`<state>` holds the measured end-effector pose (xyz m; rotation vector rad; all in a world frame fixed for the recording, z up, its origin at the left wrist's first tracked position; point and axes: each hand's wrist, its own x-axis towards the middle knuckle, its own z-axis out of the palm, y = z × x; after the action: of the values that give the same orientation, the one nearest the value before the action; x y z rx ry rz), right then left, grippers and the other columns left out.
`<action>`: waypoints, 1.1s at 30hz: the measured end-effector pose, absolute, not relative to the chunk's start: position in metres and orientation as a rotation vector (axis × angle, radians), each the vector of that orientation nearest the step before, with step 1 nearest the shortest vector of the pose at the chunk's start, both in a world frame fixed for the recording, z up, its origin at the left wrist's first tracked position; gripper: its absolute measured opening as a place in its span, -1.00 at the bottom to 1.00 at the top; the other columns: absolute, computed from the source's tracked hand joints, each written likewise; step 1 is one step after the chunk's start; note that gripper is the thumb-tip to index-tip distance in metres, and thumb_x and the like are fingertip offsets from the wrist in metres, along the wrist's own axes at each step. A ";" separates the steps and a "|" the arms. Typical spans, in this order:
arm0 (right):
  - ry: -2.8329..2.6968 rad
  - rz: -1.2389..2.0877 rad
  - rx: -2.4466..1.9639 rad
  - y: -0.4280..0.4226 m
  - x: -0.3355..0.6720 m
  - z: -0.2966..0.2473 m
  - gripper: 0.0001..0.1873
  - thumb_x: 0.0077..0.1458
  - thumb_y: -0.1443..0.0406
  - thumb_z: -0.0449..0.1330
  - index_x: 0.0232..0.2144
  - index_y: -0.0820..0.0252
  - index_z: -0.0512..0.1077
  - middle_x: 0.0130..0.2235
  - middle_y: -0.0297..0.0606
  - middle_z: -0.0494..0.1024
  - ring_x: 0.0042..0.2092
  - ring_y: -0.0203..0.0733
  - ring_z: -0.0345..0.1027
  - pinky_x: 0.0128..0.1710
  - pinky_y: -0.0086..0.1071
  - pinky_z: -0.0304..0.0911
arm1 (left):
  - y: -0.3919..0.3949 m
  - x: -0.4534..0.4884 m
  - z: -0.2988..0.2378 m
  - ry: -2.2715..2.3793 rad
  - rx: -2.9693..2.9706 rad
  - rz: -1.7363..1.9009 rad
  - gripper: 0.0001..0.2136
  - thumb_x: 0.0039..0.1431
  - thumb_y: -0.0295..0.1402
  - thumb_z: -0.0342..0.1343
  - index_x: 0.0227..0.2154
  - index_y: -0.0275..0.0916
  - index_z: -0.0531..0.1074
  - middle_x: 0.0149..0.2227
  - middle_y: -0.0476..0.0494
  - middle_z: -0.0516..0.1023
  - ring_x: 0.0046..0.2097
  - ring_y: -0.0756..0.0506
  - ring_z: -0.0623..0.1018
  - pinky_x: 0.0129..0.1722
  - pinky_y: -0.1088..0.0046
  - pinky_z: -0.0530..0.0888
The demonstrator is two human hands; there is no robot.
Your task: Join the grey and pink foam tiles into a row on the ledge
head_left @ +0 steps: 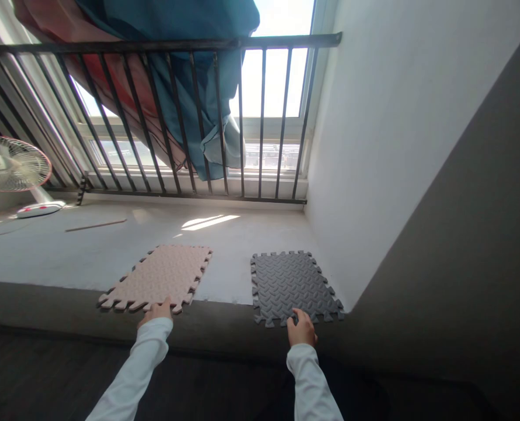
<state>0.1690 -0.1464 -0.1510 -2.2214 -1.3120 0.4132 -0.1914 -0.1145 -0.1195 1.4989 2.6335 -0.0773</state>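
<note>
A pinkish-beige interlocking foam mat tile (163,270) lies on the white ledge, its near edge sticking out past the ledge's front. My left hand (157,313) is at that near edge, fingers closed on it; part of the grip is hidden under the tile. To the right, by the wall, is a dark grey foam mat tile (290,283) with a raised tread pattern, which also overhangs the front. My right hand (302,327) pinches its near edge between thumb and fingers. A gap of bare ledge separates the two tiles.
The white ledge (229,240) ends at a black railing (190,196) before a window. Blue and pink fabric (198,111) hangs over the railing. A fan (41,206) stands far left, near a thin stick (96,225). A white wall (365,146) bounds the right.
</note>
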 end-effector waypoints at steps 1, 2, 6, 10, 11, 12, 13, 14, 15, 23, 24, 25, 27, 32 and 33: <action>-1.306 0.410 -2.218 -0.146 0.169 -0.151 -0.62 -0.05 0.33 -0.07 -0.19 0.13 0.40 -0.07 -0.23 0.39 -0.08 -0.15 0.26 -0.23 -0.33 0.18 | -0.118 -0.179 -0.114 2.668 1.532 -0.078 -0.55 0.03 -0.36 -0.05 0.05 -0.22 0.21 -0.05 -0.43 0.35 -0.04 -0.36 0.37 -0.23 0.11 0.34; -1.300 0.405 -2.213 -0.146 0.169 -0.152 -0.62 -0.06 0.33 -0.07 -0.19 0.13 0.41 -0.07 -0.23 0.39 -0.09 -0.15 0.26 -0.23 -0.33 0.19 | -0.122 -0.164 -0.109 2.667 1.613 -0.067 -0.53 0.03 -0.32 -0.05 0.06 -0.23 0.20 -0.01 -0.43 0.31 0.01 -0.38 0.31 -0.19 0.07 0.32; -1.273 0.358 -2.168 -0.146 0.170 -0.156 -0.62 -0.08 0.32 -0.07 -0.21 0.16 0.42 -0.10 -0.21 0.41 -0.11 -0.15 0.29 -0.23 -0.34 0.19 | -0.134 -0.082 -0.104 2.082 2.095 0.071 -0.62 0.08 -0.30 -0.13 -0.02 -0.19 0.29 0.03 -0.23 0.32 0.05 -0.17 0.29 -0.02 0.31 0.27; -1.240 0.314 -2.102 -0.147 0.178 -0.163 -0.60 -0.09 0.33 -0.10 -0.23 0.21 0.42 -0.12 -0.17 0.43 -0.12 -0.17 0.30 -0.18 -0.37 0.18 | -0.136 -0.006 -0.116 1.873 2.145 -0.014 -0.58 -0.04 -0.23 0.03 -0.06 -0.19 0.31 -0.01 -0.20 0.34 0.03 -0.19 0.28 -0.04 0.26 0.25; -1.230 0.315 -2.090 -0.148 0.181 -0.164 -0.61 -0.09 0.33 -0.10 -0.24 0.22 0.42 -0.12 -0.16 0.43 -0.12 -0.17 0.31 -0.16 -0.37 0.17 | -0.135 0.007 -0.118 1.867 2.170 -0.029 -0.58 -0.07 -0.22 0.06 -0.09 -0.20 0.33 -0.01 -0.22 0.33 0.03 -0.21 0.27 -0.05 0.24 0.25; -1.218 0.318 -2.079 -0.148 0.183 -0.165 -0.61 -0.10 0.33 -0.10 -0.25 0.23 0.42 -0.12 -0.15 0.43 -0.12 -0.17 0.31 -0.15 -0.38 0.17 | -0.134 0.018 -0.120 1.862 2.190 -0.049 -0.58 -0.09 -0.22 0.08 -0.12 -0.22 0.35 -0.02 -0.25 0.33 0.03 -0.23 0.26 -0.06 0.22 0.24; -1.203 0.317 -2.071 -0.148 0.185 -0.165 -0.61 -0.10 0.33 -0.09 -0.26 0.23 0.42 -0.13 -0.15 0.44 -0.12 -0.16 0.31 -0.14 -0.38 0.17 | -0.133 0.025 -0.120 1.856 2.203 -0.075 -0.59 -0.10 -0.23 0.10 -0.14 -0.23 0.36 -0.02 -0.28 0.33 0.03 -0.24 0.26 -0.07 0.20 0.24; -1.189 0.312 -2.061 -0.149 0.187 -0.165 -0.62 -0.11 0.33 -0.09 -0.26 0.24 0.42 -0.13 -0.14 0.44 -0.13 -0.16 0.31 -0.13 -0.38 0.16 | -0.131 0.030 -0.120 1.851 2.207 -0.102 -0.60 -0.11 -0.25 0.11 -0.15 -0.24 0.36 -0.03 -0.31 0.33 0.02 -0.25 0.26 -0.08 0.19 0.23; -1.177 0.301 -2.052 -0.149 0.188 -0.165 -0.61 -0.11 0.33 -0.10 -0.27 0.25 0.42 -0.13 -0.13 0.44 -0.13 -0.15 0.31 -0.13 -0.37 0.16 | -0.129 0.033 -0.120 1.842 2.207 -0.127 -0.62 -0.11 -0.28 0.12 -0.15 -0.24 0.37 -0.04 -0.33 0.33 0.02 -0.26 0.26 -0.08 0.18 0.23; -1.183 0.258 -2.005 -0.149 0.183 -0.164 -0.61 -0.10 0.31 -0.12 -0.28 0.27 0.41 -0.15 -0.10 0.44 -0.15 -0.13 0.32 -0.14 -0.34 0.17 | -0.113 0.033 -0.119 1.747 2.245 -0.206 -0.74 -0.08 -0.38 0.08 -0.25 -0.24 0.47 -0.05 -0.34 0.35 0.05 -0.27 0.24 -0.10 0.15 0.27; -1.177 0.252 -1.997 -0.149 0.183 -0.165 -0.62 -0.10 0.31 -0.12 -0.29 0.27 0.41 -0.15 -0.10 0.44 -0.16 -0.13 0.32 -0.14 -0.34 0.17 | -0.112 0.033 -0.119 1.733 2.263 -0.208 -0.74 -0.08 -0.39 0.07 -0.26 -0.26 0.47 -0.05 -0.35 0.35 0.05 -0.27 0.25 -0.10 0.16 0.29; -1.170 0.248 -1.989 -0.149 0.183 -0.165 -0.62 -0.10 0.31 -0.12 -0.29 0.27 0.41 -0.16 -0.09 0.44 -0.16 -0.13 0.32 -0.14 -0.35 0.17 | -0.111 0.033 -0.119 1.724 2.279 -0.199 -0.74 -0.07 -0.41 0.05 -0.26 -0.28 0.47 -0.06 -0.36 0.35 0.04 -0.27 0.27 -0.11 0.18 0.31; -1.158 0.241 -1.975 -0.148 0.184 -0.164 -0.64 -0.10 0.32 -0.12 -0.30 0.26 0.40 -0.17 -0.11 0.44 -0.17 -0.15 0.33 -0.13 -0.37 0.17 | -0.108 0.034 -0.116 1.734 2.271 -0.167 -0.73 -0.05 -0.44 0.00 -0.24 -0.31 0.45 -0.06 -0.36 0.35 -0.03 -0.24 0.35 -0.16 0.24 0.36; -1.133 0.178 -1.939 -0.148 0.185 -0.163 -0.65 -0.09 0.34 -0.12 -0.30 0.26 0.39 -0.10 -0.08 0.39 -0.11 -0.16 0.29 -0.08 -0.39 0.14 | -0.085 0.026 -0.085 1.778 2.300 -0.070 -0.73 0.02 -0.45 -0.11 -0.23 -0.29 0.41 -0.12 -0.31 0.39 -0.19 -0.19 0.47 -0.26 0.29 0.39; -1.126 0.168 -1.940 -0.148 0.185 -0.162 -0.64 -0.09 0.34 -0.12 -0.30 0.27 0.39 -0.09 -0.07 0.38 -0.10 -0.15 0.28 -0.07 -0.39 0.14 | -0.078 0.022 -0.073 1.780 2.367 -0.034 -0.72 0.03 -0.47 -0.14 -0.23 -0.29 0.40 -0.14 -0.31 0.40 -0.19 -0.19 0.47 -0.27 0.30 0.39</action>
<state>0.1851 -0.1479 -0.1625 -1.9402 -1.1258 0.1678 0.0223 -0.0778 -0.0731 2.3672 1.7798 -0.0343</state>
